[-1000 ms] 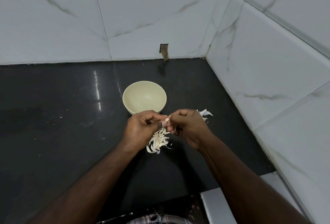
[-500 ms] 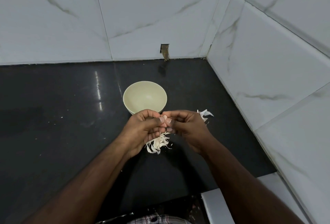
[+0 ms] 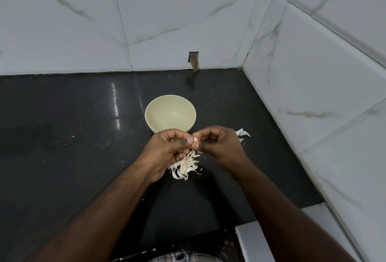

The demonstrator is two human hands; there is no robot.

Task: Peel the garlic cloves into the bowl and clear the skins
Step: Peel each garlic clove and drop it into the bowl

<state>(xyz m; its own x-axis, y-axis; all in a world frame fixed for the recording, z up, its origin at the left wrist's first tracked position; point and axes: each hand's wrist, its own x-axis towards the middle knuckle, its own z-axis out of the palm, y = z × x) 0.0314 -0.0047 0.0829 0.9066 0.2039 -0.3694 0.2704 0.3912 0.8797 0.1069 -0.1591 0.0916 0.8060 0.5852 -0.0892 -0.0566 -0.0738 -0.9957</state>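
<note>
A glossy black desk (image 3: pixel 62 136) fills mid-frame. At centre sits a pale cream bowl (image 3: pixel 170 115). Just below it, left hand (image 3: pixel 167 151) and right hand (image 3: pixel 219 147) meet, pinching a small whitish garlic clove (image 3: pixel 195 140) above a heap of papery skins (image 3: pixel 186 165).

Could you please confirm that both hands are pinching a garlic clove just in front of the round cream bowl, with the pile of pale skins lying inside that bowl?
Not quite: the head view shows the pile of pale skins lying on the black countertop beneath the hands, not inside the round cream bowl. The left hand and right hand do pinch the garlic clove.
</note>
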